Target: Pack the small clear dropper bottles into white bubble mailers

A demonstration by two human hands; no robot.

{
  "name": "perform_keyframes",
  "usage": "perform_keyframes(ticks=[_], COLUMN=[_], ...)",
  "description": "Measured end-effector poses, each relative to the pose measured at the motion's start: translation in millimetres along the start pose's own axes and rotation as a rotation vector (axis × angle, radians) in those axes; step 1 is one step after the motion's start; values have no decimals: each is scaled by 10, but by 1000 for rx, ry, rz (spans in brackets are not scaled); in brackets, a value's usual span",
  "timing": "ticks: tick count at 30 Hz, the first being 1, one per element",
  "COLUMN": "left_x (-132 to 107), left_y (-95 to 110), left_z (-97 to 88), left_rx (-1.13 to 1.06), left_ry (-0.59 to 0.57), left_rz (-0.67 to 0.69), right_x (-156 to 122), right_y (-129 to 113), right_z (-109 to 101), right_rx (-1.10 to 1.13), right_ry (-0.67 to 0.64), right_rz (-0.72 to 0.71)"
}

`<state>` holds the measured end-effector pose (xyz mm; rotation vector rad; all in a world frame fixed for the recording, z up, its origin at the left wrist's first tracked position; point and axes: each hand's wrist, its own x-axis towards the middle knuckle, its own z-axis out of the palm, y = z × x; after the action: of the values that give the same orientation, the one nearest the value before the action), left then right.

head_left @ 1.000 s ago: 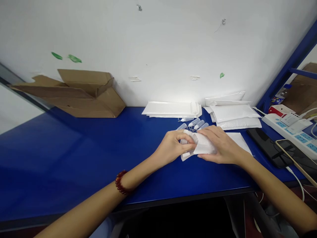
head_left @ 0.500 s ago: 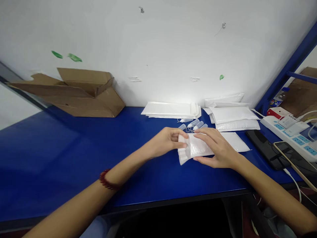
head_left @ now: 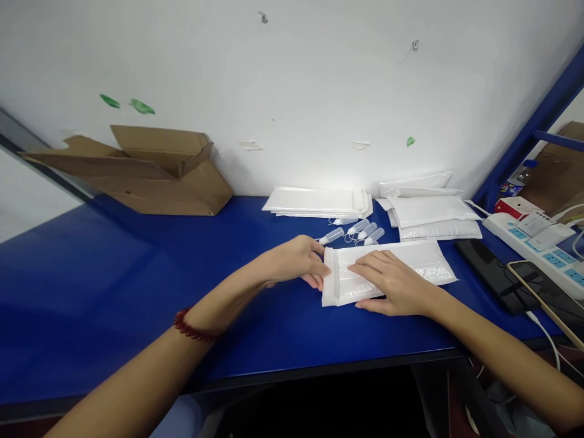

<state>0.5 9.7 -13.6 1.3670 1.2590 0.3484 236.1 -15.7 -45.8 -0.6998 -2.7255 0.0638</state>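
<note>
A white bubble mailer point(head_left: 422, 258) lies across the blue table in front of me, its flap end toward the left. At that end my left hand point(head_left: 305, 263) pinches the flap edge between thumb and fingers. My right hand point(head_left: 392, 281) rests on top of the mailer, fingers stretched out over its bubbled surface and thumb by the near edge. Just beyond the mailer lie several small translucent squeeze bottles point(head_left: 358, 227) with white caps and thin loops. One of these bottles point(head_left: 332, 236) is close to my left fingertips. What the mailer holds inside is hidden.
Flat white mailers point(head_left: 314, 199) are stacked by the wall, with fuller-looking mailers point(head_left: 429, 212) piled to their right. An open cardboard box point(head_left: 182, 188) stands at back left. Two phones point(head_left: 495, 277) and a power strip point(head_left: 542, 246) with cables occupy the right side.
The flap end, crumpled and gaping before, now lies flat and straight. My left hand has shifted slightly left and down, and my right hand has flattened onto the mailer.
</note>
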Motion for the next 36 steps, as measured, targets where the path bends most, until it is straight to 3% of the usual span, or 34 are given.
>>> perform_keyframes(ticks=[6,14,18,24,27,31,36], left_x=[5,32,40,26,4,-19,16], left_y=[18,-18,-59,-93,-107,-141,-174], left_z=[53,176,192,155,148,233,397], left_rx=[-100,-59,123,617,763,828,829], left_ry=[70,22,-27,-24,-1,80,248], left_rz=[57,84,170,504,569,646,872], right_x=[24,17,13,25,17,17,50], right_y=[-50,-75,-112,-171,-134,-88,-88], right_z=[-1,61,96,85,77,53,-34], right_rx=[-31,-114,-219,-437,-510,-559,-599], right_ry=[-22,29,46,64,96,243,512], right_rz=[9,-64,-128,-199,-193,-228,-159])
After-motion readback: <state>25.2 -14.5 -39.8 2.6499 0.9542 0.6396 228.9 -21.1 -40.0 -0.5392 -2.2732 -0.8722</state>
